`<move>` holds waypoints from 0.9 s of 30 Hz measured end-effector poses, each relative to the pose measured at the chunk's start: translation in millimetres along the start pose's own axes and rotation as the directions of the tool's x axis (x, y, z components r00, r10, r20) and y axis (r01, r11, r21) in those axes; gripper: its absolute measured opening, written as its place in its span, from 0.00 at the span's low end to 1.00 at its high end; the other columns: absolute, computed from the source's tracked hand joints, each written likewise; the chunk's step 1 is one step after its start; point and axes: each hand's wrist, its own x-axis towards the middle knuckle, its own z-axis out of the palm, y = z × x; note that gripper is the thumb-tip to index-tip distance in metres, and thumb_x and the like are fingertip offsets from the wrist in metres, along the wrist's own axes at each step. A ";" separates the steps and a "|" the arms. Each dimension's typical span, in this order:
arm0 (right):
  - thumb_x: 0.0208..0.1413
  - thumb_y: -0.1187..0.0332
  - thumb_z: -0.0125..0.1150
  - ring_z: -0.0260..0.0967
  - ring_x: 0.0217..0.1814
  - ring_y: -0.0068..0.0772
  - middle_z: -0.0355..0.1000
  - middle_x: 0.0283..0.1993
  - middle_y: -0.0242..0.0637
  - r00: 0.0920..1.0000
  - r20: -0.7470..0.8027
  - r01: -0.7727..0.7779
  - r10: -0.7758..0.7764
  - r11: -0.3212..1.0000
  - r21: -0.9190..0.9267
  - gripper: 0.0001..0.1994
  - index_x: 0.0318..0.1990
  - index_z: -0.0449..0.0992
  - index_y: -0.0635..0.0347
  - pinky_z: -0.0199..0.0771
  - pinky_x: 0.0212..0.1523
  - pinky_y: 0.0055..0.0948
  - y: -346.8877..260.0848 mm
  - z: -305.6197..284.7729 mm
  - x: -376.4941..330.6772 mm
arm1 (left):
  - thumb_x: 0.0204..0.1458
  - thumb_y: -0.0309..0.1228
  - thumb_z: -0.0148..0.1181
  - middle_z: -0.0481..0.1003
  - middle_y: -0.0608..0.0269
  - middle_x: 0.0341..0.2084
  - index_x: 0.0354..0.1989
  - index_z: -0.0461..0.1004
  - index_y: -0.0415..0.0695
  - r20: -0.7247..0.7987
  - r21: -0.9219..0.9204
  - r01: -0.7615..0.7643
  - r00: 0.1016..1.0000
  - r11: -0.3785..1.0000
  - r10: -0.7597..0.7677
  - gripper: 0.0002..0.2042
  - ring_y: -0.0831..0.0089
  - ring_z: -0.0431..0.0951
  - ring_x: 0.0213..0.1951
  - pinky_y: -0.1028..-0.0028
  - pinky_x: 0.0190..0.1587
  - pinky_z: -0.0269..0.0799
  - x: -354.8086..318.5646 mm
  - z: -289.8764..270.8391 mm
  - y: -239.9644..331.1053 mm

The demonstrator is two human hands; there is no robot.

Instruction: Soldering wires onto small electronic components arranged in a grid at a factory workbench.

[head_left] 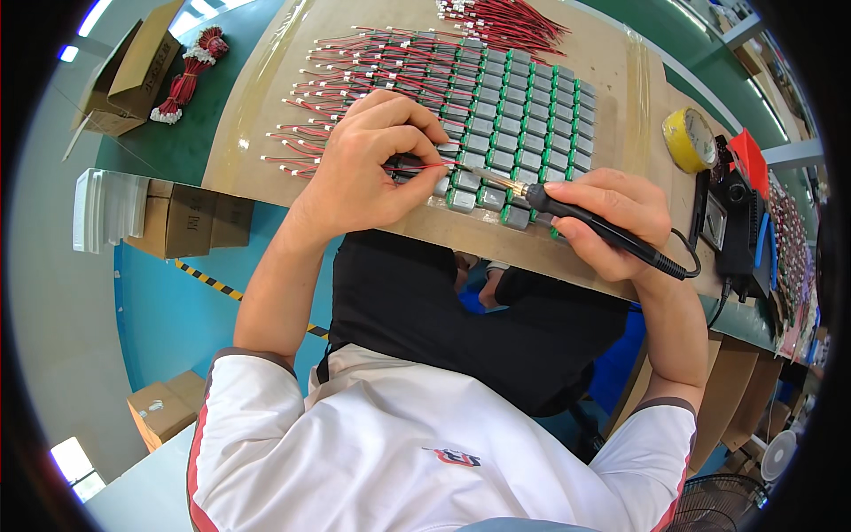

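Note:
Rows of small grey battery cells (507,142) with green circuit strips lie on a cardboard sheet (257,115). Thin red-and-black wires with white plugs (332,69) trail leftward from the left-hand rows. My left hand (363,168) is closed in a pinch on one red wire (429,166) at the near rows. In my right hand (625,213) is a black-handled soldering iron (603,229), held like a pen. Its tip points left and meets the cells near the wire's end; whether it touches the wire, I cannot tell. My left hand hides some wires and cells.
More red wires (519,25) lie at the far edge. On the right are a yellow tape roll (690,140) and a black soldering station (737,226), its cord reaching the iron. An open carton (146,66) and bundled wires (184,82) sit at far left.

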 end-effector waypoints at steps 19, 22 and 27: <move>0.51 0.77 0.74 0.81 0.32 0.39 0.82 0.34 0.45 1.000 0.012 -0.017 0.016 1.000 0.002 0.17 0.49 0.86 0.68 0.78 0.31 0.30 -0.4 -2.0 0.2 | 0.41 0.19 0.74 0.82 0.61 0.39 0.31 0.85 0.39 -0.015 -0.038 -0.016 1.000 0.999 0.016 0.07 0.64 0.79 0.44 0.66 0.48 0.75 -1.3 -1.2 -0.2; 0.50 0.76 0.74 0.81 0.32 0.39 0.82 0.35 0.45 1.000 0.008 -0.018 0.018 1.000 -0.003 0.17 0.49 0.86 0.68 0.79 0.31 0.29 -0.8 -2.3 0.2 | 0.42 0.20 0.76 0.81 0.62 0.37 0.34 0.88 0.41 -0.052 -0.039 -0.029 0.998 0.999 0.027 0.09 0.65 0.78 0.43 0.67 0.46 0.73 -0.6 -0.1 -0.4; 0.50 0.76 0.74 0.81 0.32 0.39 0.83 0.35 0.46 1.000 -0.002 -0.008 0.008 1.000 -0.024 0.16 0.49 0.86 0.68 0.79 0.31 0.29 0.5 -2.7 -0.5 | 0.42 0.21 0.78 0.79 0.66 0.34 0.39 0.90 0.44 -0.037 -0.009 -0.017 0.999 1.000 0.017 0.13 0.68 0.75 0.40 0.69 0.42 0.70 -4.7 -2.9 -1.5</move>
